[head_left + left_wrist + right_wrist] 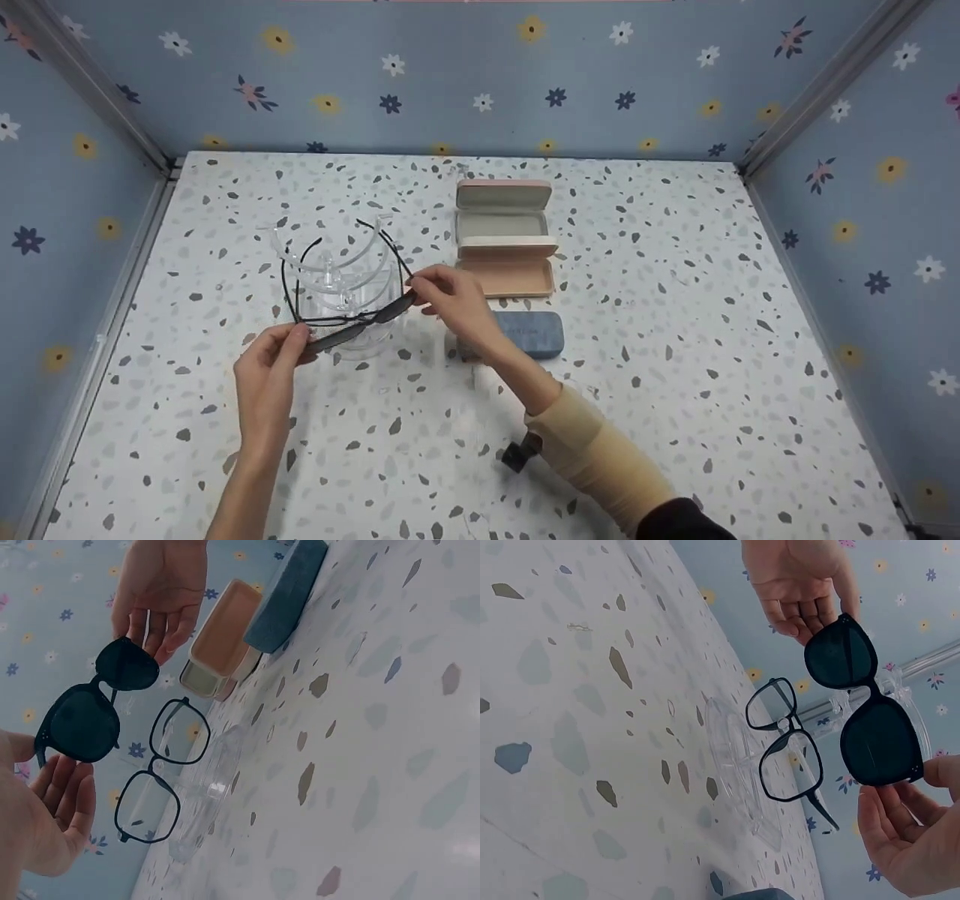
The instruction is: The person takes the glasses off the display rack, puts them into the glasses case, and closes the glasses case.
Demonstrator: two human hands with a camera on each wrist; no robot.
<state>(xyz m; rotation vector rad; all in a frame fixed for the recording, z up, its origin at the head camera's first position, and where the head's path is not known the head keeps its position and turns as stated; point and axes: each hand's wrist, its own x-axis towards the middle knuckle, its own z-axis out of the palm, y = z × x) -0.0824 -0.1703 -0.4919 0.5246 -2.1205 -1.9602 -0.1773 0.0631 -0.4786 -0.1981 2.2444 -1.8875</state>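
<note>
My left hand (pixel 270 367) and right hand (pixel 461 304) pinch a pair of black sunglasses (pixel 341 337) at opposite ends of the front. Their dark lenses (pixel 877 739) show in both wrist views, in front of a clear acrylic display stand (pixel 328 283). Black-framed eyeglasses (pixel 154 763) with clear lenses sit low on that stand, just behind the sunglasses. In the head view the sunglasses slant, with the right end farther back. Whether they touch the stand cannot be made out.
Right of the stand, two open glasses cases stand in line, one grey-lined case (pixel 503 196) and one peach-lined case (pixel 517 279). A closed blue case (pixel 536 334) lies in front of them, partly behind my right wrist. Flowered panels (pixel 480 75) wall the speckled table (pixel 660 337).
</note>
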